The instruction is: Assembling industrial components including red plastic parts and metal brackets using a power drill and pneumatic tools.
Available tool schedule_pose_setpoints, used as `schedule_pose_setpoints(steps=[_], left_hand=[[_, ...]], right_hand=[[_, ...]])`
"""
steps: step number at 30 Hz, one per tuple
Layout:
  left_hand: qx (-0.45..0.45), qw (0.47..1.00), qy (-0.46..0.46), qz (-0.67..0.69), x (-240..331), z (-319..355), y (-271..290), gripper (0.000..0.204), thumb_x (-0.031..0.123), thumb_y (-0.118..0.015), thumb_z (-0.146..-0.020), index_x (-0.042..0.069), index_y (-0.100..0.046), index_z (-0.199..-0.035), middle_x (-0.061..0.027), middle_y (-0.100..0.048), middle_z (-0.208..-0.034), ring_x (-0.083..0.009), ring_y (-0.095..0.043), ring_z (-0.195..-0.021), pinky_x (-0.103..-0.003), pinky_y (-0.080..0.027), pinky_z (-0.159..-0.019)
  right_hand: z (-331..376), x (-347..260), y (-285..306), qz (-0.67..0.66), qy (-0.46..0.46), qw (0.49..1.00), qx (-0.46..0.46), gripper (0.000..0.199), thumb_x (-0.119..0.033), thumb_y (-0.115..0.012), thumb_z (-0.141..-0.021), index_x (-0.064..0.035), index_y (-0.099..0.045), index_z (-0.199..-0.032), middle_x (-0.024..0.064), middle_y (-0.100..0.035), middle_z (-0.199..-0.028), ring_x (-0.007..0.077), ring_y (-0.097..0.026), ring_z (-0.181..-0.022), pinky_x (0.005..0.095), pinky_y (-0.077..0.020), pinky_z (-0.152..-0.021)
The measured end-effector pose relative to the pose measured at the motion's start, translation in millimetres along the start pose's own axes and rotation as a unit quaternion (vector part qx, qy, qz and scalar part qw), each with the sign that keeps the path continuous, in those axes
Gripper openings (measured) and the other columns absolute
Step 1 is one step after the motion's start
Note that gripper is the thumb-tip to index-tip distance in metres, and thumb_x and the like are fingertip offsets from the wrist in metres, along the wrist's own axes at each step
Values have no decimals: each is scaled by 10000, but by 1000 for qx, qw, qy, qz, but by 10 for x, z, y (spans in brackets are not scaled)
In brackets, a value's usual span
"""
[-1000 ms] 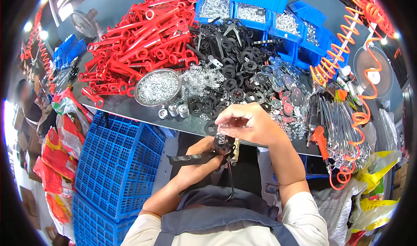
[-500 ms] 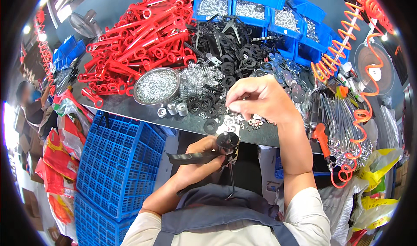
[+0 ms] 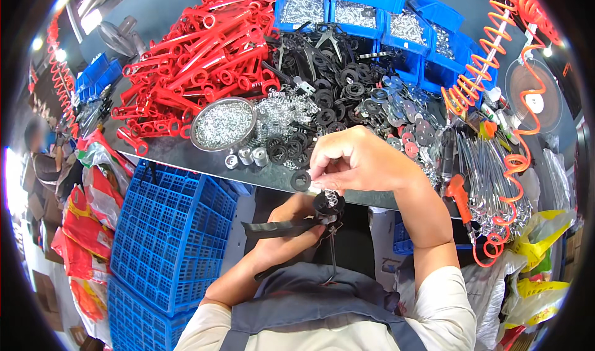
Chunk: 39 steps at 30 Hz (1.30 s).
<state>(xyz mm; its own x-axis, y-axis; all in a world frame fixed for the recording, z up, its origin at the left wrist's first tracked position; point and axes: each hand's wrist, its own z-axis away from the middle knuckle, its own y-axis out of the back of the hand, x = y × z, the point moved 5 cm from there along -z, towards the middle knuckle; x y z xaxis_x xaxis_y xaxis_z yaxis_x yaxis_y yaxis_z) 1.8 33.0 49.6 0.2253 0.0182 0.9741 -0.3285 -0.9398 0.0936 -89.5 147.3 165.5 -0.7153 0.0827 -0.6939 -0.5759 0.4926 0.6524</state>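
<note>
I see the left hand (image 3: 291, 239) clamped on a black tool (image 3: 279, 228) at six o'clock, held steady so the right hand (image 3: 356, 162), fingers pinched together on a spring (image 3: 333, 197), can seat it on top.

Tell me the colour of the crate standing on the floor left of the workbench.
Blue: the crate is a blue plastic lattice, seen clearest in the head view.

One round metal bowl (image 3: 223, 124) of small silver parts, three short metal cylinders (image 3: 246, 157) at the worktop's (image 3: 186, 159) near edge, two blue crates (image 3: 170, 239) alongside.
</note>
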Motion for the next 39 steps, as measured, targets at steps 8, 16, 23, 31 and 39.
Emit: schedule_pose_setpoints(steps=[8, 16, 23, 31, 39], left_hand=[[6, 999, 6, 48, 26, -5, 32, 293, 70, -556, -868, -3, -523, -1150, -88, -604, -896, -115, -534, -737, -249, -418, -635], [35, 993, -17, 109, 46, -24, -11, 516, -31, -547, -834, 15, -343, -1306, -155, -552, -1077, -160, -561, -798, -294, -456, -669], [34, 988, -152, 0, 321, -18, 122, 682, -75, -563, -743, 55, -361, -1382, -226, -459, -1330, -325, -530, -1170, -390, -478, -909], [-3, 965, -242, -100, 258, 3, 6, 422, 12, -532, -766, 6, -590, -1184, -252, -539, -1237, -338, -586, -1087, -389, -485, -905], [44, 972, -208, -102, 233, 102, 16, 415, 38, -550, -728, 28, -629, -1135, -219, -585, -1194, -354, -595, -1080, -396, -479, -921]], right_hand=[[48, 100, 19, -97, -70, 989, 92, 83, 28, -715, -749, 9, -658, -806, 64, -638, -821, 105, -617, -709, 238, -492, -579], [118, 134, -196, -49, -146, 984, -90, 111, -64, -743, -745, -7, -677, -813, 59, -638, -828, 144, -611, -720, 252, -487, -624], [409, 358, -332, -200, -100, 970, 99, 555, -325, -647, -879, 7, -484, -1292, 77, -488, -1177, 144, -490, -1028, 295, -411, -919], [876, 608, -1603, -494, -173, 766, 373, 528, -451, -271, -1016, -13, -476, -1228, 93, -598, -1045, 136, -604, -889, 262, -503, -721], [748, 502, -1566, -443, -137, 792, 397, 493, -400, -297, -1025, 12, -549, -1124, 87, -628, -941, 107, -590, -831, 239, -478, -703]])
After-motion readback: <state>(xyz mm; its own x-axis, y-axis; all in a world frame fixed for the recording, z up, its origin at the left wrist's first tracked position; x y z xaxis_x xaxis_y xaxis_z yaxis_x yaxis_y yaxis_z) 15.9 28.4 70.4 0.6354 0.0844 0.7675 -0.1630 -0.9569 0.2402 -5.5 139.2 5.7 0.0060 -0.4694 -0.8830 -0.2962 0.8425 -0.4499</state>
